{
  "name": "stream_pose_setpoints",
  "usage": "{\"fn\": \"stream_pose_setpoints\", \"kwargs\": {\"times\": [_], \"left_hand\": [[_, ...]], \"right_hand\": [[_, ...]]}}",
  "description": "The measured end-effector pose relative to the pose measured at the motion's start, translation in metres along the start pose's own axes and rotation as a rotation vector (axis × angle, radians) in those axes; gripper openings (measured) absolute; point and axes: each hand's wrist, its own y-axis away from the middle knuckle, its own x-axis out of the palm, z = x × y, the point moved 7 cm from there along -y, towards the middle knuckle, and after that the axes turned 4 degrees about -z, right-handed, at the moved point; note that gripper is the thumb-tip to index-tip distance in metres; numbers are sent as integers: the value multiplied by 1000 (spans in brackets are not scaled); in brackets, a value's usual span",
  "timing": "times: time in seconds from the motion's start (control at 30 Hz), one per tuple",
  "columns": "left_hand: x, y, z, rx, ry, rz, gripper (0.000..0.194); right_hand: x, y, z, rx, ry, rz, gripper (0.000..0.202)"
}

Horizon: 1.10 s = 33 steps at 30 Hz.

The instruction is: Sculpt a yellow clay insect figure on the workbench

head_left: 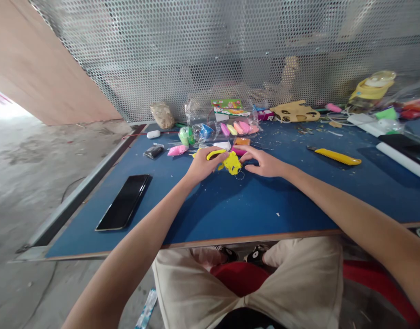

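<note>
My left hand [204, 165] is closed on a bright yellow modelling-clay piece, its thumb pressed along one side. The yellow clay [233, 163] has a lumpy, holed part on the right and a smooth curved strip near my left fingers. A thin wire loop pokes out below it. My right hand [266, 163] is beside the lumpy end, fingers curved and apart, with nothing visible between them. Just beyond the hands are a magenta clay packet [239, 151], a white clay packet [222, 145] and an orange one [242, 141].
A black phone [124, 202] lies on the blue table [230, 214] at left. At right are a yellow utility knife [336, 156] and a white-edged device [406, 153]. Clay packets, thin wires and a yellow cut-out piece [295, 112] line the perforated metal screen [203, 50].
</note>
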Motion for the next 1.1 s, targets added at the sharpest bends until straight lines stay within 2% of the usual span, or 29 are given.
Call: {"fn": "stream_pose_setpoints", "kwargs": {"times": [0.17, 0.33, 0.53, 0.6, 0.73, 0.8, 0.9, 1.1], "left_hand": [[-3, -2, 2, 30, -41, -6, 31], [-7, -3, -2, 75, -139, -14, 33], [-14, -4, -2, 62, -123, -79, 38], [-10, -4, 1, 12, 2, -67, 39], [3, -3, 14, -221, 368, -40, 43], [8, -1, 19, -298, 474, -24, 44], [14, 3, 26, -385, 499, 17, 44], [23, 12, 32, -481, 323, 215, 38]], "right_hand": [[-3, -3, -5, 3, 95, -11, 80], [-4, -3, 1, -45, 150, -29, 71], [-12, 2, 9, -17, 71, -26, 65], [-12, 2, 11, -14, 14, -35, 64], [-12, 2, 13, -16, -91, -68, 65], [-13, 2, 13, -5, -119, -69, 68], [-13, 3, 13, 21, -131, -19, 71], [-5, 11, 9, 152, -133, 226, 80]]}}
